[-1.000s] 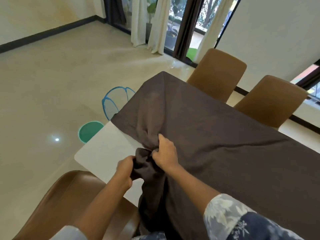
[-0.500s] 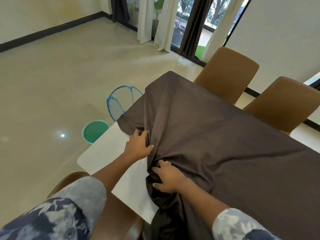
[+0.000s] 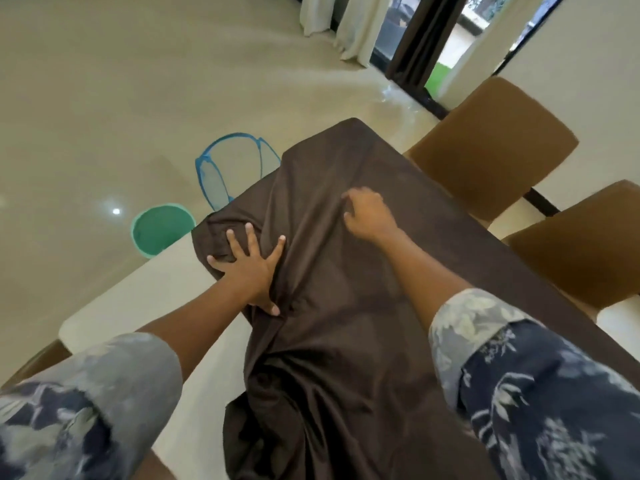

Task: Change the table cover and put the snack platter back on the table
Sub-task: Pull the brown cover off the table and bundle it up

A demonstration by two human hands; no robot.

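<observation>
A dark brown table cover [image 3: 346, 358] lies rumpled over most of the white table [image 3: 138, 299], whose near left corner is bare. My left hand [image 3: 249, 268] presses flat on the cover's left edge with fingers spread. Farther out, my right hand [image 3: 369, 214] is blurred; its fingers curl down into a fold of the cover near the table's middle. A bunch of cloth hangs off the near edge between my arms. No snack platter is in view.
Two brown chairs [image 3: 491, 150] [image 3: 588, 244] stand along the table's right side, and another chair's back [image 3: 34, 362] shows at lower left. On the floor beyond the table's left end stand a blue mesh basket [image 3: 228, 168] and a green bucket [image 3: 161, 228].
Both hands let go of the bunched cloth and moved outward over the table. The left hand now lies flat; the right reached farther ahead, and the cover has spread leftward.
</observation>
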